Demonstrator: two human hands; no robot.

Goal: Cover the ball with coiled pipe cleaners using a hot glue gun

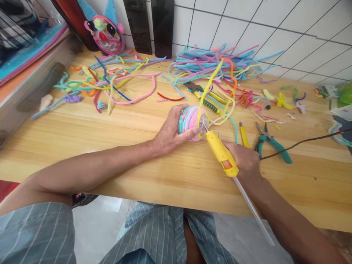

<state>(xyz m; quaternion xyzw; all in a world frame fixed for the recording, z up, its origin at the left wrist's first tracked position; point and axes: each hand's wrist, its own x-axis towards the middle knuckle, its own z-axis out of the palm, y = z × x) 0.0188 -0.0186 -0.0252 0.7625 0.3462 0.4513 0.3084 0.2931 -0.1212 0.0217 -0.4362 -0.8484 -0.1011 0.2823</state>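
Pinching the striped ball (188,118) steady, the left hand (169,130) should angle its thumb (190,135) clear of the glue gun (220,148) clasped by the right hand (246,159).

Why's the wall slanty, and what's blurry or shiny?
In the head view, the tiled wall has slanting lines, probably from camera tilt; the green item at the right edge looks soft; the floor has a pale patch, perhaps glare; the glue gun looks sharper.

No legible text, labels or numbers
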